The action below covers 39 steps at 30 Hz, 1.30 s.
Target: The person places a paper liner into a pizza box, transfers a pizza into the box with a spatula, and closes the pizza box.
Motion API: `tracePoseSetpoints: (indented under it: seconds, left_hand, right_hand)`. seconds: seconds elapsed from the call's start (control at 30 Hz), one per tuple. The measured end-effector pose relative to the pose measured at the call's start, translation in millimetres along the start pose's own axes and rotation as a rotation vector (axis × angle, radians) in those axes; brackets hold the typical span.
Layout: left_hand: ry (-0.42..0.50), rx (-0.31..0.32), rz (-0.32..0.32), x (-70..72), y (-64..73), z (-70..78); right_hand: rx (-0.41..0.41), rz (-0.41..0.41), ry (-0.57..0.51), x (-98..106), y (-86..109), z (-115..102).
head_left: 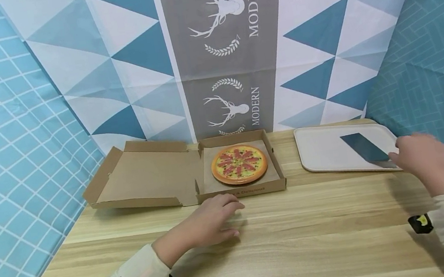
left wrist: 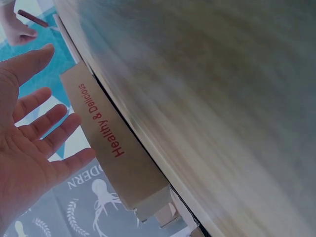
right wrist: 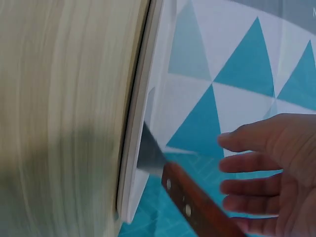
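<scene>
My left hand (head_left: 212, 220) hovers over the table just in front of the open pizza box (head_left: 246, 191), fingers loosely extended and holding nothing. Inside the box lies a round pizza (head_left: 239, 164) with red and green topping. At the right, my right hand (head_left: 423, 160) is beside the near right corner of a white tray (head_left: 317, 148). A spatula with a broad metal blade (head_left: 364, 147) lies on that tray. Its riveted wooden handle (right wrist: 197, 200) sticks out past the tray's rim, close to my right fingers, which look relaxed and not wrapped round it.
The box's lid (head_left: 146, 175) is folded out flat to the left. A wood-grain table (head_left: 296, 241) carries everything. Patterned cloth (head_left: 231, 52) hangs upright behind it, with blue cloth (head_left: 3, 155) on the left side.
</scene>
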<state>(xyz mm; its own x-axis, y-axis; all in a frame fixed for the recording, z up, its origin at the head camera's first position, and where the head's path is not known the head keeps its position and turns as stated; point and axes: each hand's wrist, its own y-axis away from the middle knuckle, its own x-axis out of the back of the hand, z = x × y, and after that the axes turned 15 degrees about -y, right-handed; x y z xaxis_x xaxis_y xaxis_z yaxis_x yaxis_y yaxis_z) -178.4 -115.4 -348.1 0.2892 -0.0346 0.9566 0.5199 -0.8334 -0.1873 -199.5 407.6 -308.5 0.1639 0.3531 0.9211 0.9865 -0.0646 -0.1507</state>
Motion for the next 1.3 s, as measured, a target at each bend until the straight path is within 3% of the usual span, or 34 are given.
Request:
tracePoseSetpoints:
  seconds: [0.17,0.43,0.67,0.97,1.3]
  left_hand:
    - [-0.005,0.006,0.025,1.2,2.3,-3.6]
    - [0.011,0.114,0.012,3.5,6.1,-3.1]
    - [0.075,0.232,0.065,8.0,11.6,-7.5]
    - [0.127,0.414,0.102,14.5,21.0,-20.9]
    - [0.224,0.591,0.151,18.8,45.3,-54.1]
  right_hand:
    - [0.076,0.064,-0.071,-20.7,-6.4,-26.4]
    - [0.142,-0.018,-0.229,-48.0,-17.9,-72.1]
    - [0.192,-0.076,-0.403,-65.5,-27.7,-102.8]
    - [0.137,-0.194,-0.620,-90.1,-53.5,-130.9]
    - [0.038,-0.290,-0.903,-117.2,-85.5,-148.9]
